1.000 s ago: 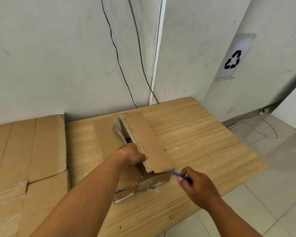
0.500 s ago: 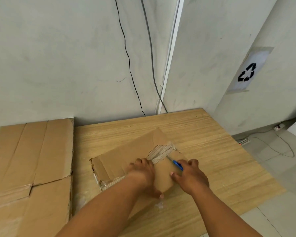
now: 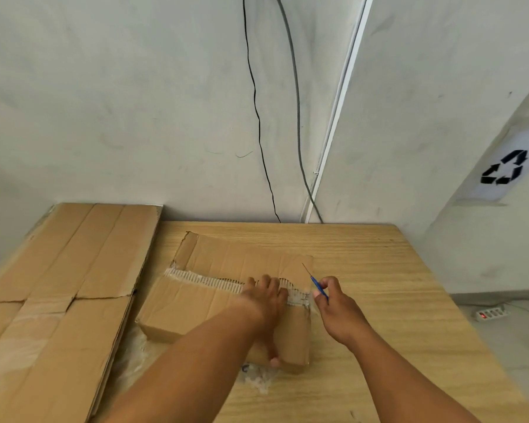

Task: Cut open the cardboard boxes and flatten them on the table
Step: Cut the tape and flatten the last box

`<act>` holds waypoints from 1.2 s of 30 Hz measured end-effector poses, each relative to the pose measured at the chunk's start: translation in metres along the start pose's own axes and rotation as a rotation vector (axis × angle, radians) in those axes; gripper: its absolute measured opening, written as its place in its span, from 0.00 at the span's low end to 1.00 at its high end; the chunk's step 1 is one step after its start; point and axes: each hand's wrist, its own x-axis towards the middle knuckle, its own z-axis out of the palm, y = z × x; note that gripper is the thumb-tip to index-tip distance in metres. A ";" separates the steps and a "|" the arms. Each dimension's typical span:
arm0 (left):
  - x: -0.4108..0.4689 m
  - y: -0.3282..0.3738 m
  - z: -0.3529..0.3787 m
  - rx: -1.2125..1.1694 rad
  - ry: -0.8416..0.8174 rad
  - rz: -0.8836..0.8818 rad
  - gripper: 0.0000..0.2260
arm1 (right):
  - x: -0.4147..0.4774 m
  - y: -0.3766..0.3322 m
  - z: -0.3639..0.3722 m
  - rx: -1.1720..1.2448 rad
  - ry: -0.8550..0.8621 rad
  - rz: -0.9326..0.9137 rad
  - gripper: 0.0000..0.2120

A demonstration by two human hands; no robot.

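— What changed?
— The box (image 3: 196, 303), upright a second ago, lies collapsed mid-frame on the table (image 3: 394, 270). My left hand (image 3: 264, 300) presses it, fingers spread; my right hand (image 3: 336, 306) pinches the blue cutter (image 3: 317, 285).
— Nearly flattened, I'd judge.

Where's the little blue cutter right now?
The blue cutter is pinched in the right hand, right of centre in the head view, just past the right end of the box that the left hand presses.
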 end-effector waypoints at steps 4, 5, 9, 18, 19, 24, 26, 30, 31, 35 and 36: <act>-0.005 -0.012 -0.012 0.312 0.059 0.148 0.57 | 0.003 0.006 -0.015 0.001 -0.044 -0.040 0.10; -0.006 -0.018 -0.013 0.371 0.066 0.174 0.56 | 0.003 0.008 -0.017 0.013 -0.075 -0.029 0.09; -0.012 -0.037 -0.013 0.495 0.066 0.187 0.56 | 0.001 0.023 -0.008 -0.031 -0.214 0.017 0.06; -0.011 -0.018 -0.026 0.551 0.156 0.148 0.39 | -0.017 0.028 -0.012 -0.035 -0.226 0.002 0.04; -0.011 -0.018 -0.026 0.556 0.150 0.147 0.39 | -0.019 0.026 -0.011 -0.031 -0.232 -0.005 0.04; -0.011 -0.017 -0.025 0.502 0.199 0.096 0.40 | -0.035 0.011 0.009 0.066 -0.466 -0.021 0.03; -0.012 -0.020 -0.024 0.479 0.206 0.092 0.42 | -0.037 0.005 0.016 0.061 -0.518 -0.030 0.04; -0.017 -0.030 -0.012 0.338 0.027 0.092 0.54 | -0.022 0.024 -0.029 -0.056 -0.575 0.079 0.04; -0.018 -0.029 -0.010 0.261 -0.071 0.056 0.56 | -0.017 0.036 -0.046 -0.029 -0.575 0.139 0.04; -0.010 -0.023 -0.022 -0.414 -0.269 -0.176 0.43 | -0.010 0.067 -0.079 0.196 -0.349 0.263 0.08; -0.004 -0.022 -0.025 -0.609 -0.216 -0.238 0.35 | -0.010 0.067 -0.076 0.257 -0.304 0.245 0.09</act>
